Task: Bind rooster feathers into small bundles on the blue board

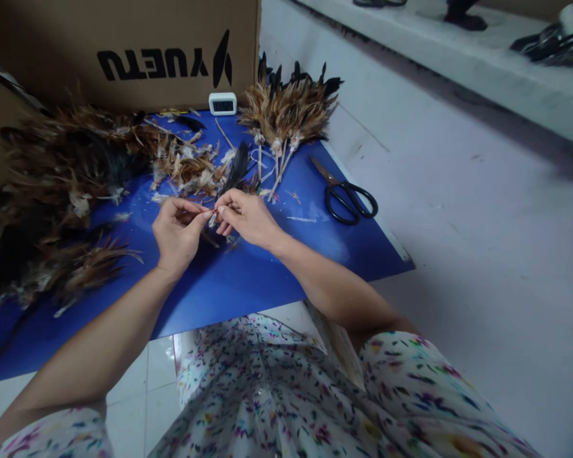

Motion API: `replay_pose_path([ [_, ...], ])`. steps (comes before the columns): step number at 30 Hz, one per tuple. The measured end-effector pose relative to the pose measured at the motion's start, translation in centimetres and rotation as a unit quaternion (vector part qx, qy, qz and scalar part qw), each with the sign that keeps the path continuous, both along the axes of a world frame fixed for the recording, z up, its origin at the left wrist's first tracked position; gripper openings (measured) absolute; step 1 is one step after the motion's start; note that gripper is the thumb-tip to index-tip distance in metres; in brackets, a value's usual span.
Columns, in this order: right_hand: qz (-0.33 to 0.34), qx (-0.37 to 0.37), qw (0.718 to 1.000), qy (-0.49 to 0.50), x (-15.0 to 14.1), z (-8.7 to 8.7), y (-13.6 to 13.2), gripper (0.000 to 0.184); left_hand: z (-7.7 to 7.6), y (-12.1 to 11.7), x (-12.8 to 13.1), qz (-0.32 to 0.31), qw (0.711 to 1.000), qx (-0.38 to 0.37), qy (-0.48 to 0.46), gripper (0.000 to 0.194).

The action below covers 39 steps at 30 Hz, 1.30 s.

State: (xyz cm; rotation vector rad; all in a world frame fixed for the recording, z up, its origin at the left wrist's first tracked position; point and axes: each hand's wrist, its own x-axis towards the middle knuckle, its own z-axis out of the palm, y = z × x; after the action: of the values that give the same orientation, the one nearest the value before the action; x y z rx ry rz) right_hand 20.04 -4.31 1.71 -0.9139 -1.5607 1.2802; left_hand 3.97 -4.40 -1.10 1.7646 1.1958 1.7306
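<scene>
A dark feather (236, 169) rises from between my two hands above the blue tabletop (195, 280). My left hand (178, 230) pinches at the feather's pale base with thumb and index finger, where a bit of red shows. My right hand (249, 217) is closed at the same spot from the other side, its fingertips meeting those of the left. Just beyond my hands lies a heap of loose brown and white feathers (191, 166). Whether a thread or tie runs between my fingertips is too small to tell.
Finished-looking feather bundles on sticks (286, 114) stand at the back right. Black-handled scissors (348, 200) lie near the right edge. A big pile of brown feathers (67, 165) covers the left. A small white digital clock (223, 104) sits before a cardboard box (162, 38).
</scene>
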Motion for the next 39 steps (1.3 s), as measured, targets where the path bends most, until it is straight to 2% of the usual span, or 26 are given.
replay_pose_path([
  [5,-0.032,-0.005,0.999,-0.025,0.0,0.6,-0.4,0.011,-0.4,0.4,-0.2,0.007,1.0,-0.004,-0.002,0.033],
  [15,-0.06,0.056,0.995,-0.059,0.1,0.7,-0.9,0.009,-0.1,0.5,-0.2,-0.014,1.0,-0.014,-0.023,0.029],
  [22,-0.053,0.052,0.996,-0.043,0.2,0.5,-0.7,0.006,0.6,-0.3,-0.2,-0.013,0.998,-0.02,0.06,0.007],
  [27,-0.056,0.048,0.997,-0.036,0.3,0.4,-0.5,0.005,0.8,-0.4,-0.4,-0.013,0.994,-0.011,0.103,0.006],
  [33,-0.063,0.044,0.996,-0.044,0.4,0.4,-0.4,0.006,0.4,-0.4,-0.7,-0.017,0.996,-0.053,0.076,0.01],
  [39,-0.057,0.065,0.995,-0.055,0.6,0.1,-0.2,0.004,0.6,-0.1,-0.5,-0.06,0.998,-0.009,0.015,0.016],
])
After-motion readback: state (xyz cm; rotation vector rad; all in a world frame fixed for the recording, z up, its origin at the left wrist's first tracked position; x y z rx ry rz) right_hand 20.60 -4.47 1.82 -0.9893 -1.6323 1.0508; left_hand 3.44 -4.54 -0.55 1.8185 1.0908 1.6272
